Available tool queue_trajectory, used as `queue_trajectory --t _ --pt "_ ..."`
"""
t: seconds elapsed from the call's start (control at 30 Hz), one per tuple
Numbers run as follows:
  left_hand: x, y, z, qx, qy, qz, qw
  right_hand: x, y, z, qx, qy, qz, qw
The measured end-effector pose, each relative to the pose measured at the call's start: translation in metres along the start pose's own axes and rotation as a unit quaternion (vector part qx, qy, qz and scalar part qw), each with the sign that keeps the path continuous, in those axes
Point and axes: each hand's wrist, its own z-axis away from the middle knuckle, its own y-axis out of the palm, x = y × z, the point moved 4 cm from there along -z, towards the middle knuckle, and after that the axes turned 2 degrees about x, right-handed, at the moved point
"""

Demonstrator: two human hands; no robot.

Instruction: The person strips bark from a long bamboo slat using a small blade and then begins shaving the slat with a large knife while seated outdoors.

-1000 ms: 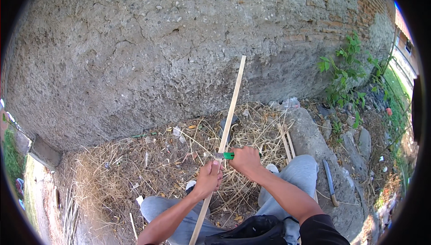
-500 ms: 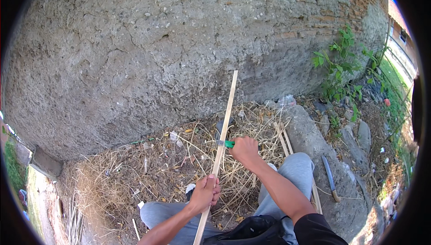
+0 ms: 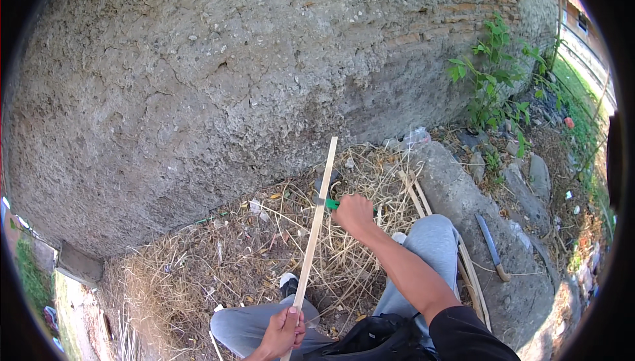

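A long, pale wooden strip (image 3: 311, 247), perhaps split bamboo, slants away from my lap toward the wall. My left hand (image 3: 281, 333) is closed around its near part, the thumb lying along the top. In my right hand (image 3: 354, 215), a fist wraps the green handle of a small knife-like tool (image 3: 332, 204). Its grey blade crosses the strip and touches it, a short way below the far tip. My fingers hide most of that handle.
A rough plastered wall (image 3: 218, 96) rises in front. Dry shavings (image 3: 178, 271) litter the ground. On the concrete slab (image 3: 456, 189) at right lies a long-bladed knife (image 3: 489, 240). More strips (image 3: 471, 275) lie beside my right leg. A leafy plant (image 3: 493, 83) grows by the wall.
My left hand has drawn the strip back toward my lap. The blade now sits closer to the strip's far end, while my right hand has barely shifted. The view has moved slightly.
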Motion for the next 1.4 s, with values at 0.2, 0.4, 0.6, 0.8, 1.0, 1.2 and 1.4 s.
queue_trajectory --t 0.2,0.4,0.6,0.8,1.0,1.2,1.4 --pt "0.054 -0.036 0.069 -0.074 -0.06 -0.063 0.993 -0.035 -0.02 -0.006 -0.036 0.028 0.002 0.999" --pt "0.042 -0.03 0.097 -0.053 -0.077 -0.073 0.993 -0.054 -0.014 -0.006 -0.066 0.075 0.005 0.995" --pt "0.064 -0.055 0.138 -0.095 -0.065 -0.013 0.993 -0.06 -0.007 -0.011 -0.057 0.125 -0.078 0.987" --pt "0.069 -0.059 0.104 -0.124 0.023 -0.015 0.992 0.005 0.033 0.021 0.289 0.144 -0.613 0.721" --pt "0.069 -0.064 0.032 -0.103 0.075 -0.044 0.991 0.054 0.005 0.099 0.149 -0.19 -0.129 0.962" --pt "-0.011 -0.029 -0.024 -0.061 0.025 0.105 0.992 0.062 -0.001 0.111 0.16 -0.24 -0.046 0.956" --pt "-0.037 -0.003 -0.051 -0.099 0.068 0.103 0.987 0.056 0.001 0.104 0.121 -0.236 -0.007 0.964"
